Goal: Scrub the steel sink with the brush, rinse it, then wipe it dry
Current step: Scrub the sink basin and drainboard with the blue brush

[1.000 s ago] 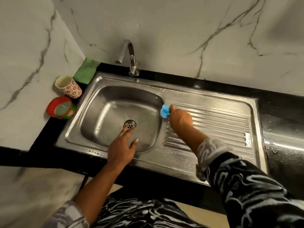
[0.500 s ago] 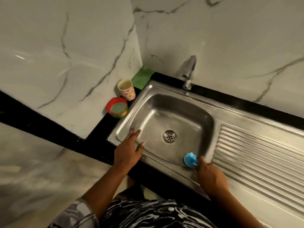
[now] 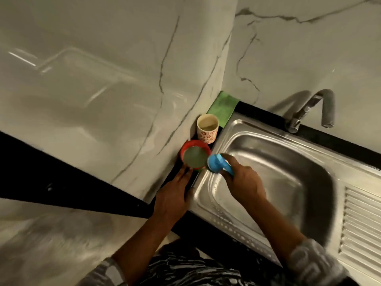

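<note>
My right hand (image 3: 245,185) grips the handle of a blue brush (image 3: 217,163), whose round head sits at the sink's left rim, right beside a red tub (image 3: 194,156) of greenish cleaning paste. The steel sink (image 3: 288,162) fills the right side, its basin dull and wet-looking. My left hand (image 3: 175,195) lies on the black counter with straight fingers touching the near side of the red tub. A green cloth (image 3: 223,107) lies in the corner behind the sink.
A floral paper cup (image 3: 207,129) stands between the tub and the cloth. The tap (image 3: 309,109) rises at the back of the basin. The ribbed drainboard (image 3: 362,228) runs off to the right. Marble walls close in the left and back.
My right hand carried the brush from the basin's near right corner across to the left rim by the red tub. My left hand left the sink edge and reached the tub. The camera swung left.
</note>
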